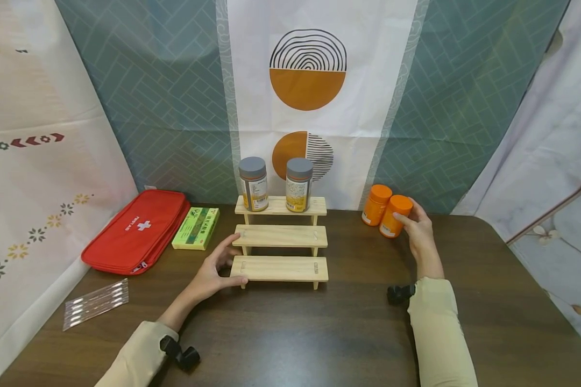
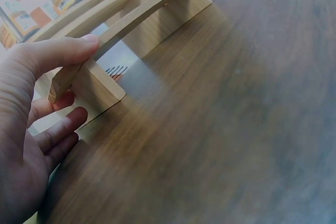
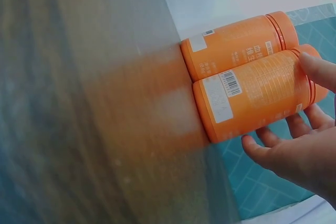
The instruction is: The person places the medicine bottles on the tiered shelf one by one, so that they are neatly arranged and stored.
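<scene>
A three-step wooden display rack (image 1: 280,267) stands mid-table. My left hand (image 1: 216,270) holds its left end, the thumb (image 2: 79,51) against the lowest step and the other fingers around the side. On the top step stand two grey-lidded bottles, a left one (image 1: 254,185) and a right one (image 1: 298,185). To the right of the rack are two orange bottles side by side on the table. My right hand (image 1: 420,232) grips the nearer orange bottle (image 3: 257,95) near its cap, thumb on one side and fingers on the other. The other orange bottle (image 1: 376,205) touches it.
On the left lie a red first-aid pouch (image 1: 135,231), a green-yellow medicine box (image 1: 196,228) and a clear pack of cotton swabs (image 1: 97,303). A patterned cloth (image 1: 184,107) hangs behind the brown table (image 1: 290,338), with light cloths at both sides.
</scene>
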The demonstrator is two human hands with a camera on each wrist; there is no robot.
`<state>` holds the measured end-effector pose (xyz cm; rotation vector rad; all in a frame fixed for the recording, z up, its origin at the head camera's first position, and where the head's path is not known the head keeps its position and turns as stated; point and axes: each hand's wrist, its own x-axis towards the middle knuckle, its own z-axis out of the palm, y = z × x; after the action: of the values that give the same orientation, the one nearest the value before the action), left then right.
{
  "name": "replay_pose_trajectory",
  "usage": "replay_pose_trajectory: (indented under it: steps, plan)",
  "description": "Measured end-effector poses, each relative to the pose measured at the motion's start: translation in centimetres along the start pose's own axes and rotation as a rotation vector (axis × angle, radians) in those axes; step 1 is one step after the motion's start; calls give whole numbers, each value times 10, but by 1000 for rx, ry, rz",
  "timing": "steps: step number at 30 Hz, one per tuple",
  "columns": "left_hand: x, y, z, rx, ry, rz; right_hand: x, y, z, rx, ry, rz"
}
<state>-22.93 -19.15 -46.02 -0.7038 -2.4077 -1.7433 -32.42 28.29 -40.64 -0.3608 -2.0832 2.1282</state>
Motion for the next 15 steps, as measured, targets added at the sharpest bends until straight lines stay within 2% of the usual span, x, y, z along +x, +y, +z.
replay_pose_trajectory:
  steps: [15]
  plan:
    - [0, -1, 0, -10, 1, 3, -3, -1, -2, 8, -2, 13]
